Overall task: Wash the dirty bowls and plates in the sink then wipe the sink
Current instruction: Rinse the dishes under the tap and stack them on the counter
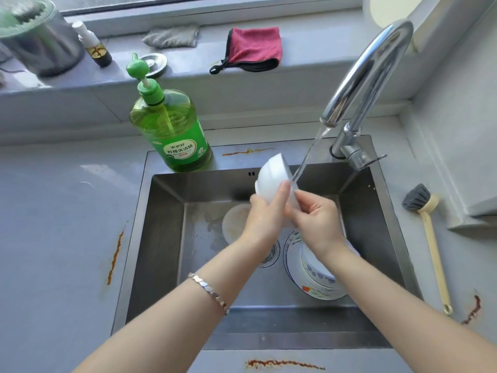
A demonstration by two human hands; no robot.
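Note:
A white bowl is tilted on its side over the steel sink, under the water stream from the tap. My left hand grips the bowl from below, thumb up along its rim. My right hand curls its fingers on the bowl's rim at the right. On the sink floor lie a dirty white plate and a stack of patterned plates and bowls, partly hidden by my arms.
A green dish-soap pump bottle stands at the sink's back left corner. A dish brush lies on the counter at right. A red cloth and grey rag rest on the windowsill, with a metal pot.

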